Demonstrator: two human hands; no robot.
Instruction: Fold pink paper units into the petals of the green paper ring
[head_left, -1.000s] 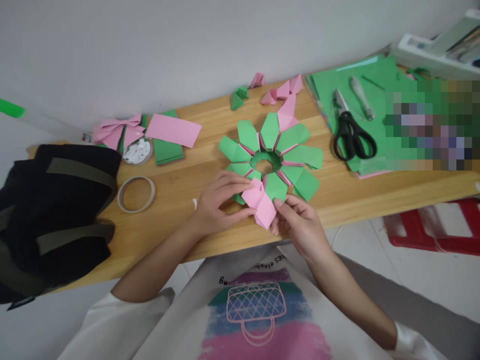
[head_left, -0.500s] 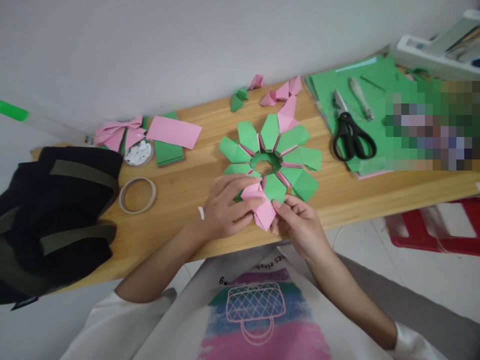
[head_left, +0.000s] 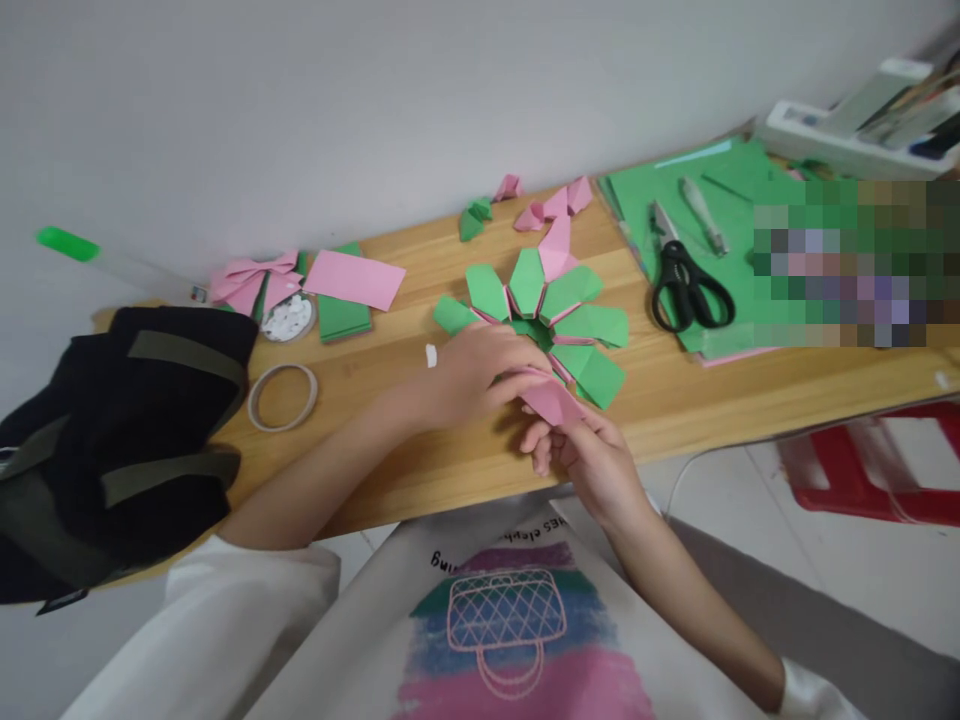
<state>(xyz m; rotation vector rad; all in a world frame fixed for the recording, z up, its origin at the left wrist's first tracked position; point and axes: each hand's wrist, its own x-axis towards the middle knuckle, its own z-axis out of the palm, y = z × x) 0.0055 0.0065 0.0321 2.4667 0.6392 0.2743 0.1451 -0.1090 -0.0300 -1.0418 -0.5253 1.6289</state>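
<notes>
A ring of folded green petals (head_left: 527, 283) with pink edges lies flat on the wooden table (head_left: 420, 470). At its near side a folded pink paper piece (head_left: 555, 402) is tilted up between my hands. My left hand (head_left: 480, 370) reaches over the ring's near left part, its fingers closed on the pink piece's upper left edge. My right hand (head_left: 592, 450) pinches the piece's lower right end, with its other fingers curled below. The near petals are hidden under my left hand. Another pink piece (head_left: 556, 250) stands at the ring's far side.
Black scissors (head_left: 686, 285) and a cutter (head_left: 703, 215) lie on green sheets (head_left: 637, 190) at right. Small folded pieces (head_left: 475, 218) sit behind the ring. At left are a tape roll (head_left: 283, 397), pink rectangular paper (head_left: 355, 278), a pink bow (head_left: 255, 280) and a black bag (head_left: 172, 400).
The pink piece has been tilted up from lying near the ring's front. My left hand has moved over the ring and turned palm down. The camera view has shifted slightly.
</notes>
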